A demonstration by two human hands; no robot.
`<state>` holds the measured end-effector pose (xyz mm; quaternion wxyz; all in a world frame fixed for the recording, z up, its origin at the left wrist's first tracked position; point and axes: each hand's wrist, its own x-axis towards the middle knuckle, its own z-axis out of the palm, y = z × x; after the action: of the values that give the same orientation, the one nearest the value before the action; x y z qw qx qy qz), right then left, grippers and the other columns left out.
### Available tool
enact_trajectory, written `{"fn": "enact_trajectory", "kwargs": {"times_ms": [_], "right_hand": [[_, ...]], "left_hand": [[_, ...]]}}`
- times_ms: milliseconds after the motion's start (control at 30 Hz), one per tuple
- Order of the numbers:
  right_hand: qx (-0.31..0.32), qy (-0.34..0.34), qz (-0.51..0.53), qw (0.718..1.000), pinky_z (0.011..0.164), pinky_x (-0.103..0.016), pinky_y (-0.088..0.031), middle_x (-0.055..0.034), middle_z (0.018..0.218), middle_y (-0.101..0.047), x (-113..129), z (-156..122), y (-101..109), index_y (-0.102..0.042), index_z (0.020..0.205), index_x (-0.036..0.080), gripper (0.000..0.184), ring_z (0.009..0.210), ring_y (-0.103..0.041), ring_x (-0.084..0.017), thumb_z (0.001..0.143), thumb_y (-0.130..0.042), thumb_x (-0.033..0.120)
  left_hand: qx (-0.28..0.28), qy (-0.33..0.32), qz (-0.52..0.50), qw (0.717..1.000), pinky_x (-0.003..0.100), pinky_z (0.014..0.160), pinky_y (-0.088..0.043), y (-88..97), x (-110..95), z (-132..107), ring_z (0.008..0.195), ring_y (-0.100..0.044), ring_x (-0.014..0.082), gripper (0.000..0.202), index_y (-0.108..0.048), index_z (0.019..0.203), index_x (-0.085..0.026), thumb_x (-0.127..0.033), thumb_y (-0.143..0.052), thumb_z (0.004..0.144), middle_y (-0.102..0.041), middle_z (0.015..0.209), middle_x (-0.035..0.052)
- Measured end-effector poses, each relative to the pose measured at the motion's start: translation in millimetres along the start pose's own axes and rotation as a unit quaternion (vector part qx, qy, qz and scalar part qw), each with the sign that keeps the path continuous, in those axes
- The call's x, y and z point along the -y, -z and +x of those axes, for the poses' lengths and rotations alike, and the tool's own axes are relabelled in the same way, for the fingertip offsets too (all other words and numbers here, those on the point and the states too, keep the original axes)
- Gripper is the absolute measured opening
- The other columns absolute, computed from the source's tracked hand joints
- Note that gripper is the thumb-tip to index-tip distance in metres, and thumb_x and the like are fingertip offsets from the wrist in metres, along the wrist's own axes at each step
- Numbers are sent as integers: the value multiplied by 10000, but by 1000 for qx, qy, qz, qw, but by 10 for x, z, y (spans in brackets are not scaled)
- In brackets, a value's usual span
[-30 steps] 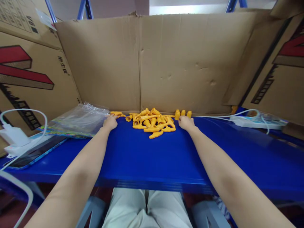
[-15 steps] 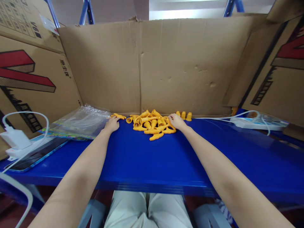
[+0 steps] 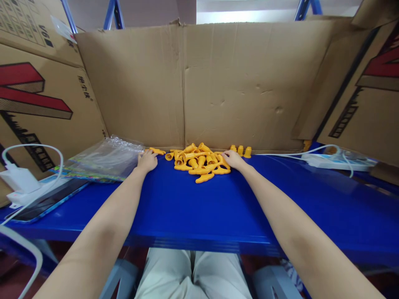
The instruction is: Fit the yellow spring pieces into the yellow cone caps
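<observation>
A pile of yellow-orange plastic pieces (image 3: 199, 161) lies at the back middle of the blue table. Some look like hollow cups, others like wavy T-shaped handles. At the pile's left my left hand (image 3: 147, 161) rests palm down, fingers apart. Its fingertips are by a yellow handle piece (image 3: 157, 151), partly hidden behind them. My right hand (image 3: 233, 159) lies at the pile's right edge with its fingers stretched toward the nearest pieces and seemingly around none. Just beyond it stand three upright yellow cups (image 3: 240, 150) in a row.
Clear plastic bags (image 3: 107, 160) lie on the left, beside a phone (image 3: 46, 201) and a white charger (image 3: 21, 179) with its cable. A white power strip (image 3: 339, 162) sits at right. Cardboard (image 3: 237, 91) walls the back; cartons (image 3: 37, 104) flank the table (image 3: 199, 216).
My left hand has shifted slightly and its fingers look more spread. The right hand has moved very little. The pile looks the same.
</observation>
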<state>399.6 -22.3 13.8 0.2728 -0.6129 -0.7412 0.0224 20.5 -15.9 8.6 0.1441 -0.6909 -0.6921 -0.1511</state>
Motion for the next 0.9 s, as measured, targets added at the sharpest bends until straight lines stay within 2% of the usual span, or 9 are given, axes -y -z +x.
{"fn": "enact_trajectory", "kwargs": {"times_ms": [100,167,267,333,500,633,767,900], "right_hand": [[5,8,-24,1000,854,-239,-419,-152,1060,-682,12,-5,4,-702,997,91,319,995,-623,-201,950,-400,185],[7,12,-42,999,858,-238,-417,-156,1053,-682,20,-10,11,-700,991,87,328,1000,-622,-202,953,-390,186],[10,14,-57,998,859,-244,-420,-158,1060,-683,20,-8,11,-697,999,85,331,1001,-621,-204,953,-385,186],[10,14,-55,998,863,-247,-423,-157,1068,-683,9,-3,1,-696,1001,88,330,1004,-620,-203,950,-384,183],[-5,9,-15,1000,870,-259,-431,-138,1066,-692,-18,16,-24,-708,950,118,301,1003,-624,-202,929,-412,170],[-53,-17,47,997,870,-279,-450,-126,1070,-694,10,43,0,-713,942,128,253,989,-627,-206,870,-471,130],[-92,-33,92,991,863,-283,-464,-120,1054,-696,81,75,31,-713,962,117,280,964,-629,-190,843,-460,112],[-90,-16,114,989,880,-295,-462,-101,1016,-704,147,84,21,-716,921,127,270,937,-630,-178,816,-469,102]], "left_hand": [[-66,-17,-25,997,506,1070,-339,25,-29,7,1308,-434,288,421,-658,1154,-184,-206,-356,861,-509,1394,130],[-87,-60,-55,993,453,1066,-360,33,-75,16,1282,-463,275,427,-637,1184,-163,-226,-374,854,-523,1381,126],[-62,-143,-89,984,376,1047,-385,32,-184,13,1216,-528,249,442,-608,1227,-169,-269,-406,847,-595,1307,98],[-36,-164,-88,982,357,1023,-401,26,-268,3,1170,-566,249,430,-607,1221,-189,-274,-426,840,-639,1246,82],[-22,-118,-85,989,359,909,-455,9,-403,2,1046,-628,262,305,-621,1098,-192,-237,-453,848,-695,1094,96],[-37,-72,-195,977,329,784,-488,-21,-399,46,852,-653,229,166,-617,949,-192,-250,-541,813,-700,894,79],[-32,-16,-342,939,281,697,-496,-33,-397,90,668,-615,155,89,-576,812,-201,-207,-631,741,-613,666,-12],[-17,42,-488,872,256,617,-497,25,-466,84,521,-570,112,134,-538,747,-187,-144,-661,718,-534,549,-52]]}}
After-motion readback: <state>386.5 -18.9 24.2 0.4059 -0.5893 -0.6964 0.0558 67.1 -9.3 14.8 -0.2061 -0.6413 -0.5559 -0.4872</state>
